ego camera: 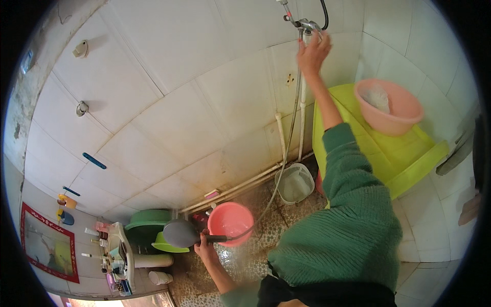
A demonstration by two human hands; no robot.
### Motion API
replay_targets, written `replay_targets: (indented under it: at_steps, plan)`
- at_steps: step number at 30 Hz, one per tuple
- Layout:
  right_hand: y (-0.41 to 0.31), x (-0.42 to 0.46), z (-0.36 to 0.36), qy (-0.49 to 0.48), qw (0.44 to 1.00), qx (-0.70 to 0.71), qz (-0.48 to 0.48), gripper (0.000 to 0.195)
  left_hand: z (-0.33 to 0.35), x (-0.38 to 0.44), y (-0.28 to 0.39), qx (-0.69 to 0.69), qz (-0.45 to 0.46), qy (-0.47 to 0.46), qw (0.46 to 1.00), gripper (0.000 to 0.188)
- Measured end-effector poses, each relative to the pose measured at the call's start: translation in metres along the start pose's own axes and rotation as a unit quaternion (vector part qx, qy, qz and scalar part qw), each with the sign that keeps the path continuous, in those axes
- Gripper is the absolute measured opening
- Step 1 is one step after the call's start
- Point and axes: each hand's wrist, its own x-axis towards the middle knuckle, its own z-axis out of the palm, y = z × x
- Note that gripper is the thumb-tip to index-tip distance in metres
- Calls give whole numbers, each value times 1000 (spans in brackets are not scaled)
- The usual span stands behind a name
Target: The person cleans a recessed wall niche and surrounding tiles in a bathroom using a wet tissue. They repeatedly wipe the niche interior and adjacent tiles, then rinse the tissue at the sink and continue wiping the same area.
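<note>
My left hand [207, 251] grips the dark handle of a grey shower head [182, 233]. From that handle a flexible shower hose [282, 172] curves across the floor and up the wall to a chrome mixer tap [307, 25]. At the tap is my right hand [314, 53], arm raised, fingers at its lower side; motion blur hides whether they grip it. Just beyond the shower handle, a pink bucket [231, 218] stands on the floor, its inside looking wet. A large green basin [147, 220] and a lime-green basin [172, 243] lie beyond the shower head.
A pale slotted basket [294, 184] stands on the floor by the wall pipes [230, 188]. To the right, a pink basin [387, 107] holding a plastic bag rests on a yellow-green cover [356, 142]. A cluttered washbasin [128, 257] and a red-framed mirror [50, 241] are at left.
</note>
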Motion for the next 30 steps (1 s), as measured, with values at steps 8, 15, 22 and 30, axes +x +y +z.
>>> replay_targets:
  at_steps: [8, 15, 22, 30]
  plan:
    - [55, 54, 24, -253, 958, 14, 134, 43, 9, 14, -13, -12, -24, 11, 1000, 26]
    - [107, 18, 113, -135, 990, -44, 8, 28, 24, -4, -2, 10, -39, 81, 996, 28]
    - [276, 65, 170, -37, 992, -62, -100, 39, 38, 24, -17, 13, -48, 61, 997, 28]
    - [-84, -145, -24, -228, 908, 338, -96, 40, 80, 1, 29, 14, -24, 164, 986, 32]
